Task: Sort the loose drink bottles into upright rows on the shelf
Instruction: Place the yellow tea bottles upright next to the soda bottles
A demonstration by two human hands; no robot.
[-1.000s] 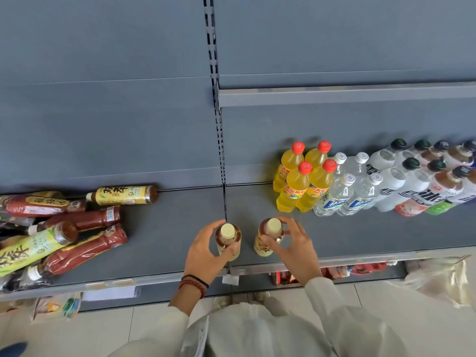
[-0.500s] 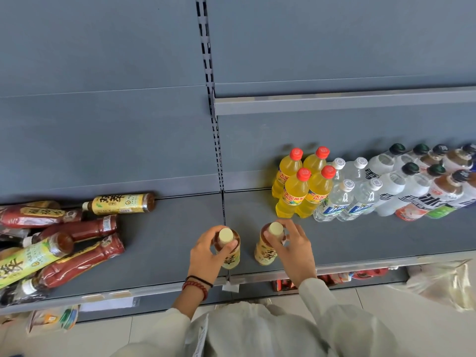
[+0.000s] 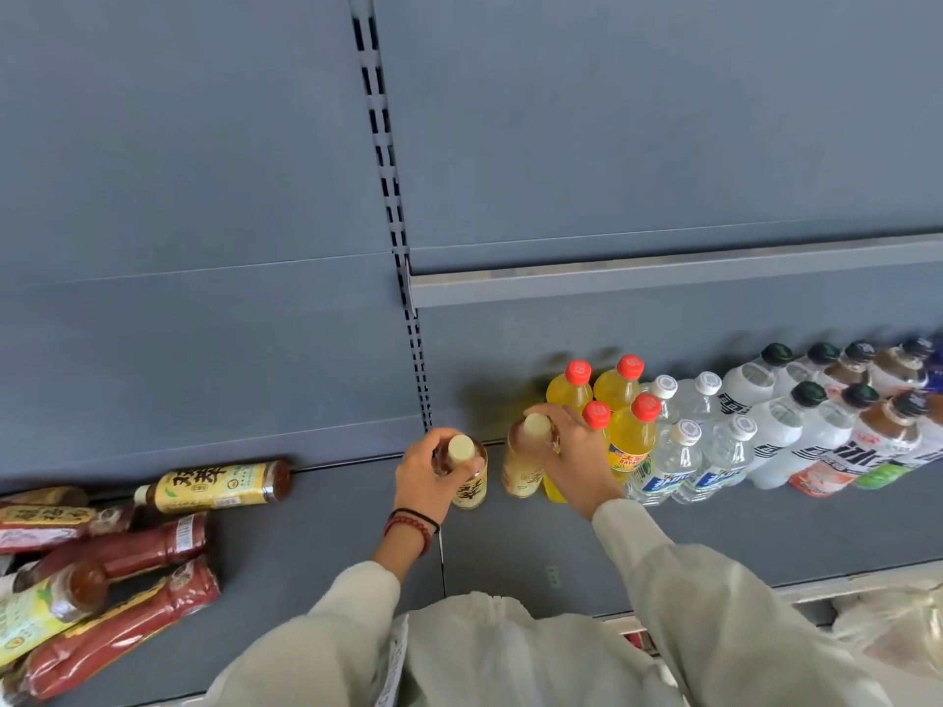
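Left tea bottle [image 3: 470, 488] stands upright deep on the shelf [image 3: 316, 553], close to the back wall. My left hand [image 3: 426, 474] comes at it from 7 o'clock, with fingers curled round its neck just under the pale cap. At its 3 o'clock, a small gap away, the right tea bottle [image 3: 520, 474] is upright too. My right hand [image 3: 574, 451] grasps its shoulder from 4 o'clock, fingertips hooked over beside the cap. I cannot tell whether either base is fully down on the shelf. Just beside the right tea bottle, at 3 o'clock, begin the standing rows: yellow bottles [image 3: 631, 436] with red caps, then water bottles [image 3: 681, 454], then white bottles [image 3: 775, 431] running off toward 2 o'clock. Well apart, at 9 o'clock from my left hand, a loose tea bottle [image 3: 219, 484] lies on its side along the back. Below it, toward 8 o'clock, red bottles [image 3: 127, 548] lie in a jumbled heap. Bracelets [image 3: 408, 525] circle my left wrist.
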